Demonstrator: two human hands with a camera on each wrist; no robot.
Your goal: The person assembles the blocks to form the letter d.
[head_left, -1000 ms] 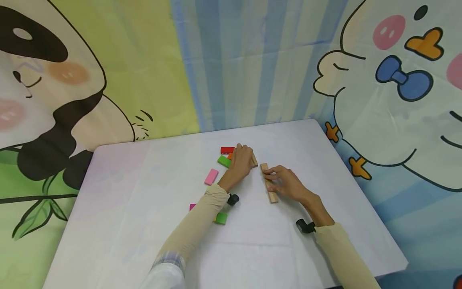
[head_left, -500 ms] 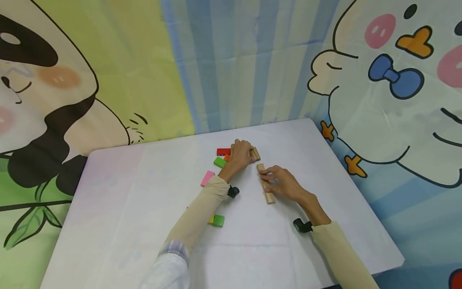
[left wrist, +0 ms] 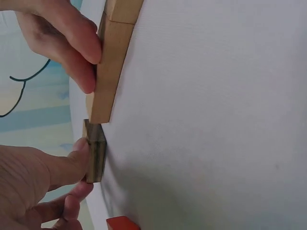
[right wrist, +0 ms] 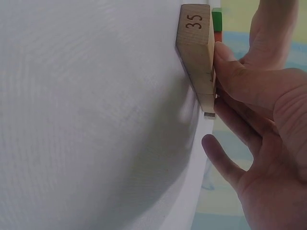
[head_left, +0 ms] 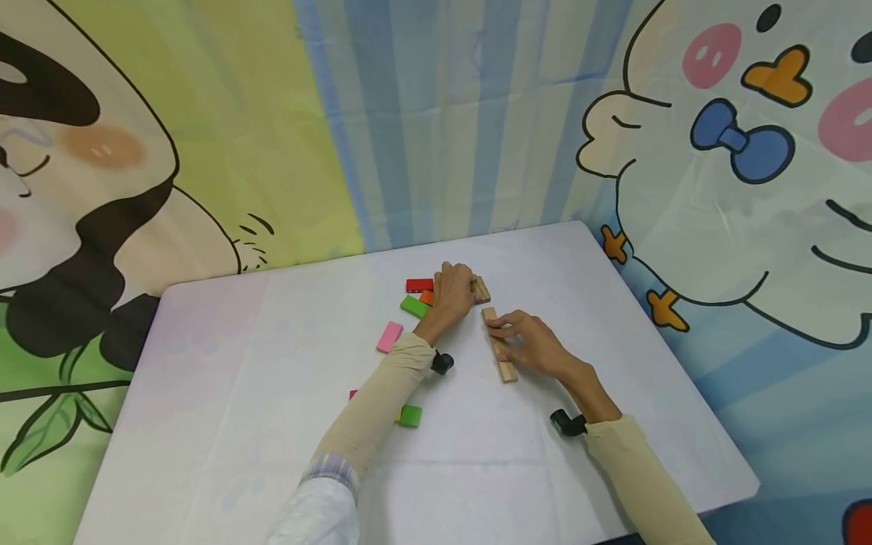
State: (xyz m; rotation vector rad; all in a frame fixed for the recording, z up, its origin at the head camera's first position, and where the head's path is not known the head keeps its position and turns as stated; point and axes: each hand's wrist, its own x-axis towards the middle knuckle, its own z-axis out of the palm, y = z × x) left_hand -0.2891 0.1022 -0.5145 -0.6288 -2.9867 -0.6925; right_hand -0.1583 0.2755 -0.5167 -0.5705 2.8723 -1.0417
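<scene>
In the head view, my left hand (head_left: 453,294) reaches to the far part of the white table. It pinches a small plain wooden block (head_left: 481,289) between thumb and fingers, also seen as a wooden block (left wrist: 95,153) in the left wrist view. My right hand (head_left: 534,344) rests its thumb and fingertips on a row of wooden blocks (head_left: 499,344) laid end to end. The near end of this block row (right wrist: 194,28) bears the number 35 in the right wrist view. The pinched block lies just beyond the row's far end; I cannot tell whether they touch.
Left of the left hand lie a red block (head_left: 418,285), an orange block (head_left: 426,297), a green block (head_left: 414,306) and a pink block (head_left: 390,337). Another green block (head_left: 410,416) lies nearer, beside yellow and magenta ones partly under the left sleeve. A cartoon-printed curtain (head_left: 436,113) stands behind the table.
The left hand has shifted the pinched block away from me and slightly right, toward line with the row. The right hand stays on the row. The head view has drifted slightly.
</scene>
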